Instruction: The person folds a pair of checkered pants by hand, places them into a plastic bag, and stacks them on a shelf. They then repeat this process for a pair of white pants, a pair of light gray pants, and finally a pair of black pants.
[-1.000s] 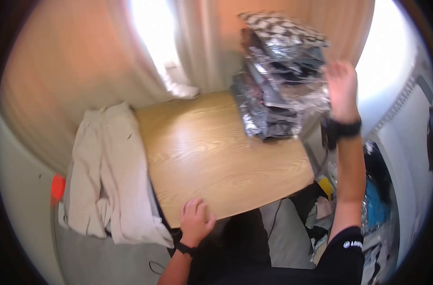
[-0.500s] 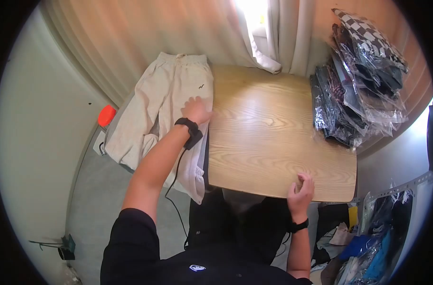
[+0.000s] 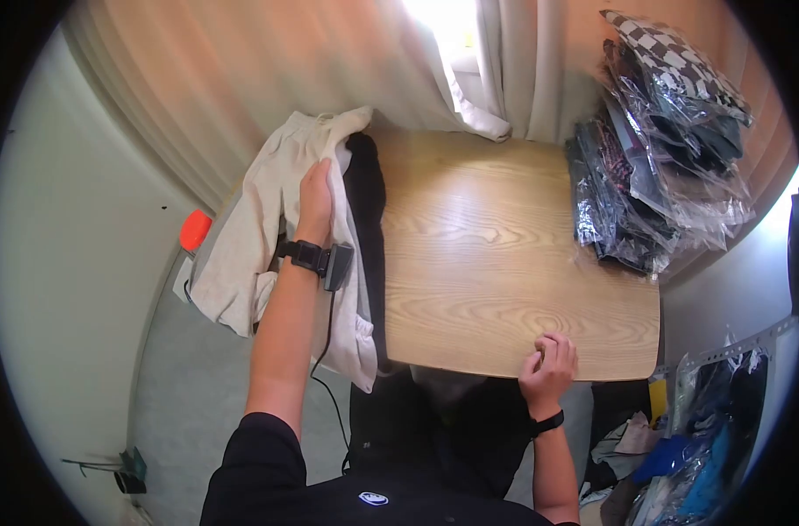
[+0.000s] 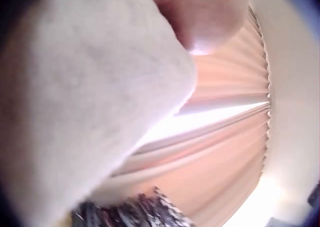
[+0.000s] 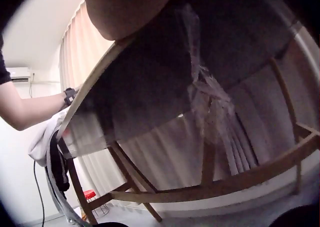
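Note:
Beige trousers (image 3: 272, 188) lie over the left side of the table, their right edge raised and drawn inward. The left hand (image 3: 316, 202) grips that raised part, its fingertips partly hidden by the cloth. Pale fabric (image 4: 100, 86) fills much of the left wrist view, with a blurred digit of the left hand (image 4: 210, 19) against it. Black cloth (image 3: 365, 206) shows beneath the trousers. At the table's front edge the right hand (image 3: 550, 366) rests with loosely bent fingers, holding nothing visible.
Plastic-wrapped garments (image 3: 649, 167) are stacked on the right of the wooden table (image 3: 478, 254), near the curtain (image 3: 215, 96). More bagged clothes (image 3: 697, 438) sit lower right. A cable hangs from the left wrist; a red object (image 3: 196, 230) stands at left.
From lying flat on the trousers, the left hand has moved left and gripped them. Their right edge has lifted leftward, exposing black cloth. The right hand's fingers are more bent.

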`<state>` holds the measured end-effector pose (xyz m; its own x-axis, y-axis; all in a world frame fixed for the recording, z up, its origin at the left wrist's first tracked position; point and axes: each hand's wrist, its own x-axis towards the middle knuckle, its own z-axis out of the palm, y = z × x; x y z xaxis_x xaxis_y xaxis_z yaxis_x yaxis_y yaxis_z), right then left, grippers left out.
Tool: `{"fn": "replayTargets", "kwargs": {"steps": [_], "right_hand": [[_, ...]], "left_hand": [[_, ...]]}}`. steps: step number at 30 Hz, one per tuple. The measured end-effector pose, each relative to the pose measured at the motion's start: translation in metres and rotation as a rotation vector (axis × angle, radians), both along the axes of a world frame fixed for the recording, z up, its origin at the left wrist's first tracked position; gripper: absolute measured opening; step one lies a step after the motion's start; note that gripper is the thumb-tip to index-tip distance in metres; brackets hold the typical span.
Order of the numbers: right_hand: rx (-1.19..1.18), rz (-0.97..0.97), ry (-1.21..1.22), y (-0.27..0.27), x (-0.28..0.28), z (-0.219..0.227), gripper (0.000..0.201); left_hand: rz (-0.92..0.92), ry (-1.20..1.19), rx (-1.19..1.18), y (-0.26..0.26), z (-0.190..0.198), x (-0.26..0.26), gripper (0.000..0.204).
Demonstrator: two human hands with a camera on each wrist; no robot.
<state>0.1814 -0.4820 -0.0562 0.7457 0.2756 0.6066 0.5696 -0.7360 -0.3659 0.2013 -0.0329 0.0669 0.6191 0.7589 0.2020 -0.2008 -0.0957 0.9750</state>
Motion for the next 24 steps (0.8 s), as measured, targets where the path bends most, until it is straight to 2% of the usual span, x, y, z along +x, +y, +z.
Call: {"fn": "replayTargets", "kwargs": {"steps": [2, 4, 5, 6, 7, 8, 9, 11, 12, 13, 14, 16, 18, 19, 20, 21, 24], "right_hand": [[-0.010, 0.001, -0.005, 0.000, 0.000, 0.001, 0.017], [0.023, 0.011, 0.005, 0.001, 0.002, -0.003, 0.017], [0.038, 0.018, 0.016, 0.001, 0.000, -0.006, 0.017], [0.041, 0.017, 0.040, 0.001, -0.001, -0.007, 0.018], [0.044, 0.014, 0.061, 0.000, -0.001, -0.008, 0.021], [0.051, 0.004, 0.084, -0.002, -0.002, -0.010, 0.023], [0.259, 0.083, 0.213, -0.013, 0.003, -0.026, 0.031], [0.650, 0.179, 0.410, -0.030, 0.008, -0.040, 0.039], [0.774, 0.187, 0.462, -0.033, 0.006, -0.036, 0.039], [0.796, 0.174, 0.486, -0.035, 0.004, -0.030, 0.039], [0.762, 0.154, 0.472, -0.033, 0.002, -0.025, 0.039], [0.677, 0.123, 0.446, -0.027, -0.001, -0.015, 0.039], [0.588, 0.100, 0.406, -0.022, -0.004, -0.011, 0.039], [0.541, 0.092, 0.387, -0.022, -0.005, -0.009, 0.040], [0.500, 0.084, 0.372, -0.021, -0.006, -0.007, 0.040], [0.467, 0.079, 0.358, -0.021, -0.007, -0.004, 0.040], [0.377, 0.068, 0.330, -0.020, -0.009, 0.002, 0.040]], "left_hand": [[-0.157, -0.161, -0.179, -0.029, 0.025, -0.001, 0.029], [-0.256, -0.220, -0.137, -0.060, 0.036, -0.007, 0.027], [-0.355, -0.160, -0.224, -0.086, 0.049, -0.023, 0.026], [-0.389, -0.181, 0.037, -0.096, 0.034, -0.031, 0.028], [-0.702, -0.087, 0.258, -0.108, 0.050, -0.056, 0.029], [-0.863, -0.087, 0.151, -0.096, 0.045, -0.058, 0.027], [-1.169, -0.121, 0.369, -0.137, 0.038, -0.076, 0.024], [-1.119, -0.027, 0.289, -0.132, 0.039, -0.080, 0.025], [-1.096, 0.021, 0.249, -0.125, 0.039, -0.082, 0.025], [-1.073, 0.074, 0.212, -0.116, 0.040, -0.083, 0.026], [-1.049, 0.127, 0.180, -0.107, 0.041, -0.083, 0.027], [-0.559, 0.268, 0.282, -0.074, 0.014, -0.064, 0.029], [-0.316, 0.680, 0.823, -0.026, -0.037, -0.056, 0.050], [-0.386, 0.860, 0.813, -0.019, -0.064, -0.053, 0.066], [-0.457, 1.042, 0.802, -0.028, -0.058, -0.055, 0.083], [-0.436, 1.278, 0.823, -0.048, -0.056, -0.060, 0.107], [-0.376, 1.414, 0.817, -0.066, -0.056, -0.050, 0.118]]}}
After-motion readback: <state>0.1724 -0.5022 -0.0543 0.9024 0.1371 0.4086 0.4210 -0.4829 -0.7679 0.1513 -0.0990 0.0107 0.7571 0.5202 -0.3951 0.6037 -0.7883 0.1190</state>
